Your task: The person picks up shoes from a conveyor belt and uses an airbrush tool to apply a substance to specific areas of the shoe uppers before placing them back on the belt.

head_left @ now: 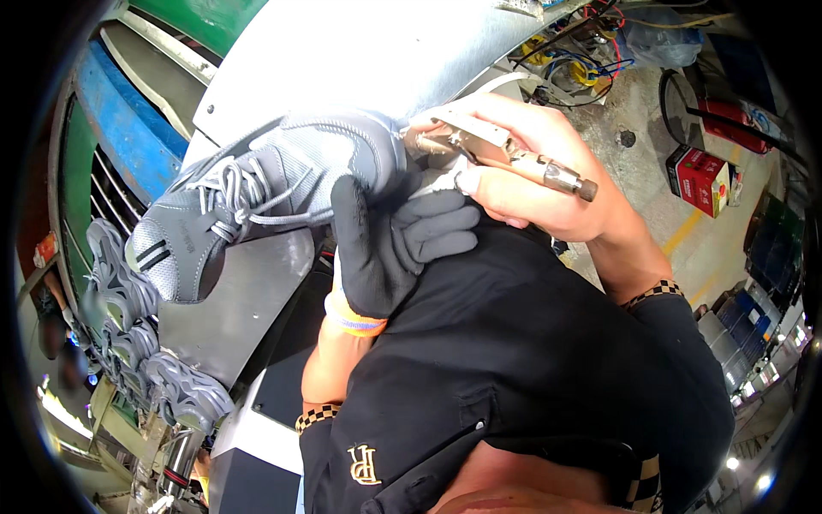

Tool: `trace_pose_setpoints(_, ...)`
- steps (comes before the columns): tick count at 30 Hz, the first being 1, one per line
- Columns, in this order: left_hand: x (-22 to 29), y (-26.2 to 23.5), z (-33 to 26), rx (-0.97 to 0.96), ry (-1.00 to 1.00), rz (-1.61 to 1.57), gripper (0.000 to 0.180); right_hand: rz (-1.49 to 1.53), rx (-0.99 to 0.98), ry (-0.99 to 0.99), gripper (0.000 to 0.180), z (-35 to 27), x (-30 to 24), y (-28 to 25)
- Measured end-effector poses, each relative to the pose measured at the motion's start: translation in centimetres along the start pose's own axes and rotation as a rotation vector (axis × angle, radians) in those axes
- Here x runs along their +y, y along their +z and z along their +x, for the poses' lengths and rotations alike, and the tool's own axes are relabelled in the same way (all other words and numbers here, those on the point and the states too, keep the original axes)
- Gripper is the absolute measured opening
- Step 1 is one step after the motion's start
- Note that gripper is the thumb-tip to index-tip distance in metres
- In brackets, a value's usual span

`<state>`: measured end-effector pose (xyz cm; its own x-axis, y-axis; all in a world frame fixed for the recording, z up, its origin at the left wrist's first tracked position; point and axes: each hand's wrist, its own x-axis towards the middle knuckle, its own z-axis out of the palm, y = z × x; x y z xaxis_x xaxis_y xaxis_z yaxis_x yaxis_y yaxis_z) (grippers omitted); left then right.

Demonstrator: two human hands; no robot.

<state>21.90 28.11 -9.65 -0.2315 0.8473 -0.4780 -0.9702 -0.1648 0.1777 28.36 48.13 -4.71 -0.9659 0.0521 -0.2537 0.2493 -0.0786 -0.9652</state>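
Black-gloved, your left hand (385, 236) clamps the heel of the grey sneaker (257, 193), whose toe points away to your left over the grey metal machine housing (342, 51). Just right of the heel, your bare right hand (531, 176) closes around a metal hand tool (514, 150), its tip touching the heel. Farther left, more grey shoes (128, 334) hang along the housing's edge.

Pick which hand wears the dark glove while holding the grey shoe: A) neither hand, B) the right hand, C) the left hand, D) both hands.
C: the left hand wears a dark glove and grips the heel end of the grey shoe, while the right hand is bare and holds a metal tool against the shoe.
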Motion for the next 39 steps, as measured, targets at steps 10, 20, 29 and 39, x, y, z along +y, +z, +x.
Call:
trace_pose_setpoints(10,1.4,0.2,3.5,-0.193,0.123,-0.071,0.08,-0.093,0.256,-0.335,0.044,-0.3,5.4,3.3)
trace_pose_setpoints(20,3.9,-0.1,8.0,-0.561,0.267,0.076,0.05,-0.209,0.249,-0.33,0.047,3.5,5.5,1.2)
trace_pose_setpoints(29,9.2,3.1,-7.0,0.043,0.768,1.602,0.073,0.215,0.112,-0.374,0.049,3.8,5.2,-6.3)
trace_pose_setpoints(39,14.0,1.7,-12.2,0.606,0.655,2.11,0.076,0.371,0.398,-0.548,0.051,7.6,5.8,-8.4)
